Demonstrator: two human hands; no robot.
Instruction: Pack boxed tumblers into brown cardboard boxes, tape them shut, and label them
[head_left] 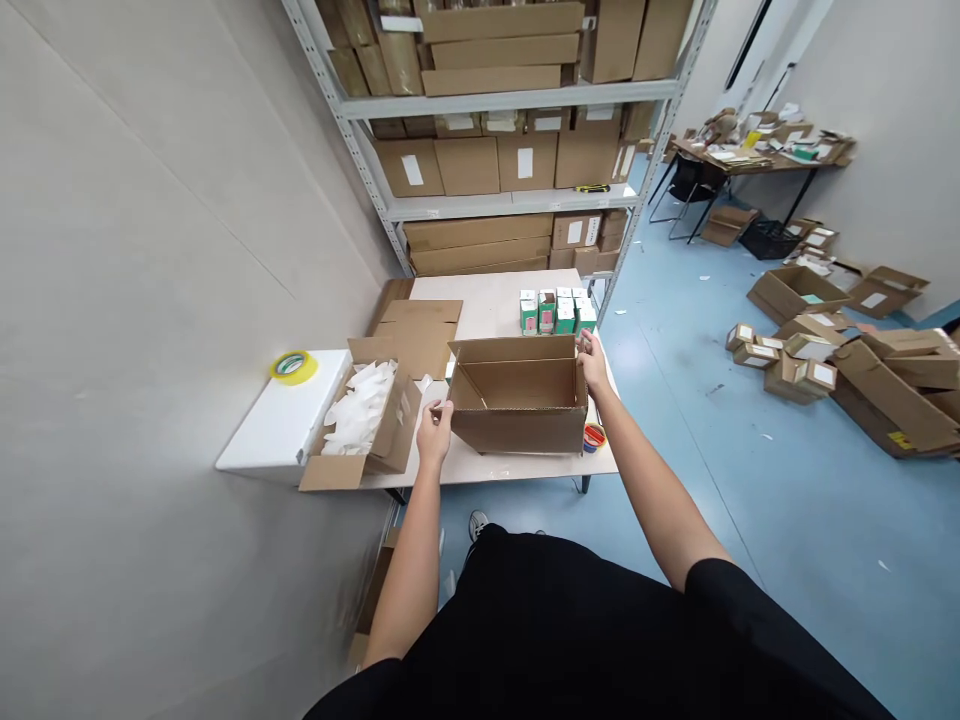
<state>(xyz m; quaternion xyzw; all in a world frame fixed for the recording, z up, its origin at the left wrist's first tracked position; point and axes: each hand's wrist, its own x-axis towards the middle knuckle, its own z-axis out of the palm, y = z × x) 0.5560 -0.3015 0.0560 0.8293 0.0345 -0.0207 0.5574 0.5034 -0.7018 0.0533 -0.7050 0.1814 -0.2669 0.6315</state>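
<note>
An opened cardboard box (517,432) is held between my two hands above the front of the white table (487,470). My left hand (433,432) grips its left edge, fingers closed on the cardboard. At the far right corner, my right hand (591,362) pinches the box's upper edge. The inside of the box shows bare brown walls. Behind it stand several small green and white cartons (556,312). A roll of tape (593,437) with a red and blue core lies close to the box's right side.
Left of the table, a carton (394,435) holds white packing material (360,408). Yellow tape (294,367) rests on a white surface (274,420). Flattened cardboard (420,335) lies behind. A metal shelf (510,100) of boxes rises beyond; cardboard boxes (802,365) litter the right floor.
</note>
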